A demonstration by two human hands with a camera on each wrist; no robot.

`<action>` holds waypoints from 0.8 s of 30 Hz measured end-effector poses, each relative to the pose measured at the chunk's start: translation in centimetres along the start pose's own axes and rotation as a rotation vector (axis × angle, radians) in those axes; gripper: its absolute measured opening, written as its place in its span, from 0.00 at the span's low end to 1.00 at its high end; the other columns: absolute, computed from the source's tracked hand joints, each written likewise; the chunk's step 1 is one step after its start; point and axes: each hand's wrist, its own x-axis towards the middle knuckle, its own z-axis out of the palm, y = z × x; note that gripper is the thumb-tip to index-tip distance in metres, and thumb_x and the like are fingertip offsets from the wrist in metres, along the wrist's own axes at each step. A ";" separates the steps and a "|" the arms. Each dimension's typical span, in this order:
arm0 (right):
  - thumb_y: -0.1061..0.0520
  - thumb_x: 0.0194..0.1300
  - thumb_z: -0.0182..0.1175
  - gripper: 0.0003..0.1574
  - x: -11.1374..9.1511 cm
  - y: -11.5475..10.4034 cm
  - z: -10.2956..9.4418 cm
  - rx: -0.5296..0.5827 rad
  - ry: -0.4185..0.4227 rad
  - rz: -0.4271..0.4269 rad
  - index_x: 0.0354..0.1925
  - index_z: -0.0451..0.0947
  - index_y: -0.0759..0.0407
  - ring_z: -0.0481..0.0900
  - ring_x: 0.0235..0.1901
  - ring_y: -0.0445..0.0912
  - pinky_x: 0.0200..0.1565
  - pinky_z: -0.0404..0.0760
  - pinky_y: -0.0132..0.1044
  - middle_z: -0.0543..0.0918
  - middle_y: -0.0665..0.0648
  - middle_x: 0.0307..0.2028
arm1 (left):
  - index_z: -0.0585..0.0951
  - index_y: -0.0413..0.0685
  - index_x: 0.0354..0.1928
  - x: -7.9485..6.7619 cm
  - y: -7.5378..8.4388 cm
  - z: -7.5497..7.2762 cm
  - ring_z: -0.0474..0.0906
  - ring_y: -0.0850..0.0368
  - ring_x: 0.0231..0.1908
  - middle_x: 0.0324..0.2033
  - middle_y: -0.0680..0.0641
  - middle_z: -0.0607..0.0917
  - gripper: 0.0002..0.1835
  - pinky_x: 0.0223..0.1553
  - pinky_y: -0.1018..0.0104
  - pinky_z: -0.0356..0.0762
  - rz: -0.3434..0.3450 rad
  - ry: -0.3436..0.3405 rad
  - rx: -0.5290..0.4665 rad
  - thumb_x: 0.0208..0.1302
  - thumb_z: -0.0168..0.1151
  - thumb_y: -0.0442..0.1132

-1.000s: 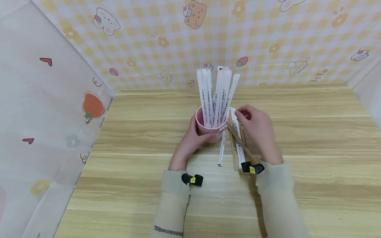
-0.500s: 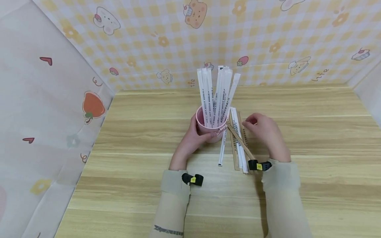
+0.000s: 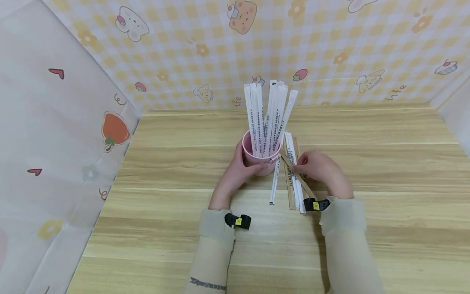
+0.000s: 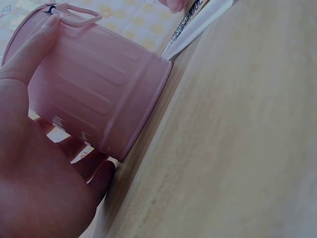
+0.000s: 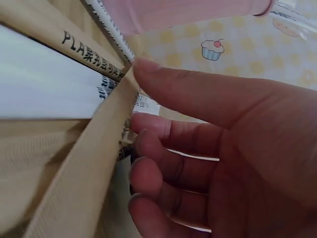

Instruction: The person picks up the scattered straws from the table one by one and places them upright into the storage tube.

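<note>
A pink bucket-shaped cup (image 3: 262,167) stands upright with several white paper-wrapped straws (image 3: 271,118) in it. My left hand (image 3: 240,169) grips its side, thumb near the small handle (image 4: 81,19) and fingers round the far wall. Right of the cup, my right hand (image 3: 318,167) pinches a brown paper-wrapped straw (image 5: 81,163) between thumb and index finger; the other fingers are curled. That straw slants across other wrapped straws, white (image 3: 299,198) and brown (image 3: 288,188). One thin white wrapped straw (image 3: 273,192) lies apart, just below the cup.
The wooden table (image 3: 176,163) runs up to a back wall with a yellow checked cloth (image 3: 161,65). A white patterned sheet (image 3: 66,134) hangs at the left. Both wrists carry black camera straps (image 3: 238,221).
My right hand moved right, away from the white straws, then down and back left onto the slanted brown straw, taking hold of it. The left hand and cup stay put.
</note>
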 end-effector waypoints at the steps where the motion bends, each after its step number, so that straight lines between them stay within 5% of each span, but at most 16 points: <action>1: 0.44 0.55 0.61 0.18 0.0 0.0 0.1 -0.002 -0.003 0.001 0.30 0.75 0.59 0.71 0.27 0.47 0.27 0.69 0.36 0.76 0.54 0.26 | 0.47 0.76 0.65 0.1 -0.2 0.0 0.56 0.63 0.60 0.60 0.62 0.60 0.54 0.60 0.58 0.52 0.000 0.004 0.005 0.40 0.73 0.46; 11: 0.47 0.55 0.60 0.15 0.1 -0.2 0.4 -0.039 -0.002 0.013 0.27 0.77 0.58 0.70 0.24 0.47 0.24 0.67 0.36 0.74 0.53 0.22 | 0.45 0.64 0.68 -0.8 2.2 0.1 0.55 0.58 0.61 0.63 0.54 0.59 0.53 0.61 0.57 0.50 -0.007 -0.024 0.013 0.45 0.71 0.39; 24: 0.45 0.58 0.57 0.18 -0.9 -0.1 -0.8 0.020 0.040 0.000 0.28 0.76 0.59 0.71 0.26 0.47 0.25 0.68 0.36 0.76 0.54 0.25 | 0.45 0.67 0.67 -0.9 2.1 0.1 0.54 0.61 0.62 0.62 0.58 0.58 0.53 0.61 0.59 0.50 -0.008 -0.014 0.021 0.45 0.71 0.41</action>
